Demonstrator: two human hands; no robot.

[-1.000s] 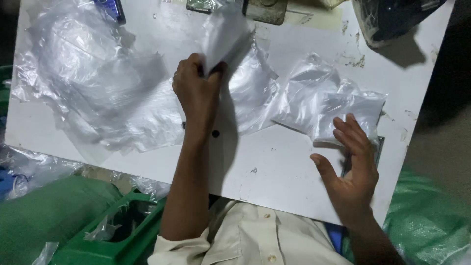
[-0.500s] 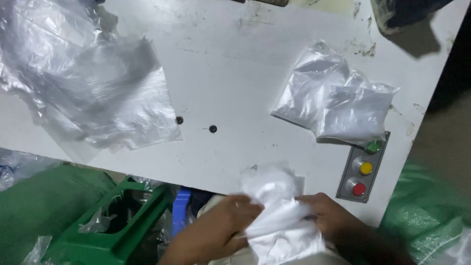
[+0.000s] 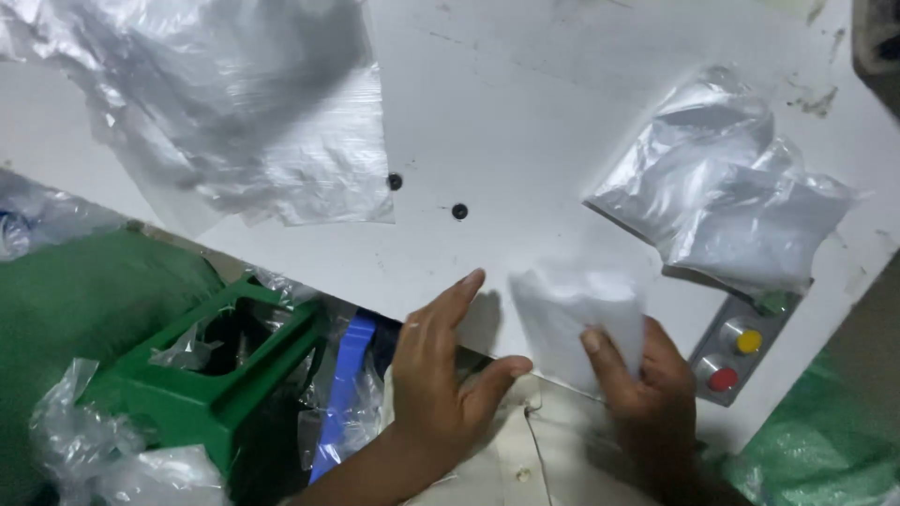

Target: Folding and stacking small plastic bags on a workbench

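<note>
Right hand (image 3: 647, 375) pinching blurry white bag (image 3: 577, 314) at table (image 3: 525, 112) edge, contents hard to make out. Left hand (image 3: 441, 375) at 9 o'clock, fingers spread, empty.

The folded white piece (image 3: 577, 314) under the right hand (image 3: 647, 375) is motion-blurred, so its material cannot be told, and the fingers cover its lower right corner. The clear plastic sheets (image 3: 234, 112) run off the top and left edges, and the dark object (image 3: 879, 42) at the top right corner is cut off. The green stool (image 3: 202, 389) is partly hidden by crumpled plastic.
</note>
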